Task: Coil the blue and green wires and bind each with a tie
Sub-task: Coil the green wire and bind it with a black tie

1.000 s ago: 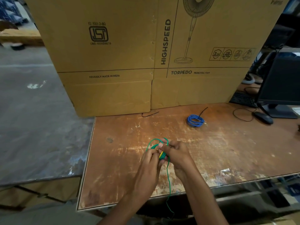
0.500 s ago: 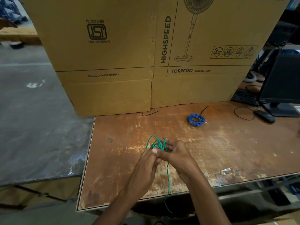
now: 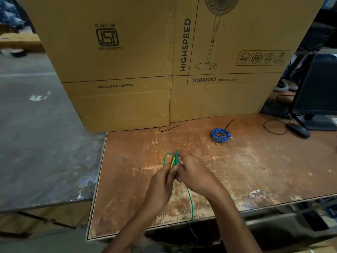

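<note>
Both hands meet over the middle of the worn wooden table (image 3: 246, 168). My left hand (image 3: 160, 187) pinches a small bundle of green wire (image 3: 172, 159) loops with a yellow stripe showing among them. My right hand (image 3: 195, 172) grips the same bundle from the right, fingers partly spread. A loose tail of the green wire hangs down past the table's front edge. The blue wire (image 3: 220, 135) lies coiled on the table at the back right, apart from both hands. A thin black tie (image 3: 168, 127) lies near the boxes.
Large cardboard fan boxes (image 3: 164, 70) stand along the back of the table. A monitor (image 3: 317, 92), keyboard (image 3: 275, 108) and mouse (image 3: 299, 129) sit at the far right. Another thin black strand (image 3: 229, 123) lies behind the blue coil. Grey floor lies to the left.
The green loops have shifted slightly between my fingers, and my right hand's fingers have spread more. The hanging tail has swung a little. The blue coil has not moved.
</note>
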### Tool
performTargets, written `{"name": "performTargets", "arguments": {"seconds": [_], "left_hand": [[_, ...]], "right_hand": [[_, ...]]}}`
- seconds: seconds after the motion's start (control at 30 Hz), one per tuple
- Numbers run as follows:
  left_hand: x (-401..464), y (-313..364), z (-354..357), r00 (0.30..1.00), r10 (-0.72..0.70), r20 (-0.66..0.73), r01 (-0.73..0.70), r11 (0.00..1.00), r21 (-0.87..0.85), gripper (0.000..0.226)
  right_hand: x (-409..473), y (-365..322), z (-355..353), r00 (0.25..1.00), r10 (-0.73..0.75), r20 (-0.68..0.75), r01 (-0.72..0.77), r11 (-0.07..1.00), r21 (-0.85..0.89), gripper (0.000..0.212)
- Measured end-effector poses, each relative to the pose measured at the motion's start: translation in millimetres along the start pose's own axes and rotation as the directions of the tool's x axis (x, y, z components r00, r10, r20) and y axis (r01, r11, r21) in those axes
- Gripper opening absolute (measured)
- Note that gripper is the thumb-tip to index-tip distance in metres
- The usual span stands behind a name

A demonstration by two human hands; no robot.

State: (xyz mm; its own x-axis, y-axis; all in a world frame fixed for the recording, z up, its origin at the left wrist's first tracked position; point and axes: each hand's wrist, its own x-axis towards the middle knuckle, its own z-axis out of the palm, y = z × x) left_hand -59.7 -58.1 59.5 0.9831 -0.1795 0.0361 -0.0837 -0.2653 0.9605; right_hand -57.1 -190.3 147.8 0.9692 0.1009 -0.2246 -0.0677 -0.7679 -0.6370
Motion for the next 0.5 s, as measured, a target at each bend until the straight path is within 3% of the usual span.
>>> {"name": "performTargets", "arguments": {"seconds": [0.07, 0.13, 0.2, 0.3, 0.4, 0.5], "left_hand": [[-0.9, 6.7, 1.2, 0.995, -0.097, 0.029, 0.101, 0.961, -0.258, 0.032], [-5.1, 13.4, 3.9, 0.972, -0.215, 0.093, 0.231, 0.814, -0.532, 0.037], [-7.9, 19.2, 6.1, 0.943, -0.297, 0.149, 0.316, 0.662, -0.68, 0.036], [-10.3, 24.9, 10.7, 0.908, -0.352, 0.225, 0.39, 0.52, -0.76, 0.04], [-11.5, 25.7, 15.0, 0.868, -0.425, 0.256, 0.443, 0.432, -0.786, 0.042], [-10.1, 26.5, 16.2, 0.831, -0.483, 0.277, 0.458, 0.309, -0.834, 0.04]], "right_hand": [[5.0, -1.4, -1.8, 0.999, 0.026, -0.035, -0.026, 1.0, 0.003, 0.044], [7.7, -1.1, -3.6, 0.987, 0.081, -0.137, -0.069, 0.993, 0.092, 0.033], [6.7, -2.4, -5.2, 0.966, 0.133, -0.224, -0.09, 0.977, 0.195, 0.023], [4.7, -3.9, -0.1, 0.95, 0.151, -0.275, -0.083, 0.966, 0.244, 0.016], [7.7, 0.4, 4.1, 0.945, 0.142, -0.294, -0.091, 0.979, 0.181, 0.025], [7.8, 3.6, 2.1, 0.95, 0.139, -0.279, -0.074, 0.97, 0.231, 0.029]]}}
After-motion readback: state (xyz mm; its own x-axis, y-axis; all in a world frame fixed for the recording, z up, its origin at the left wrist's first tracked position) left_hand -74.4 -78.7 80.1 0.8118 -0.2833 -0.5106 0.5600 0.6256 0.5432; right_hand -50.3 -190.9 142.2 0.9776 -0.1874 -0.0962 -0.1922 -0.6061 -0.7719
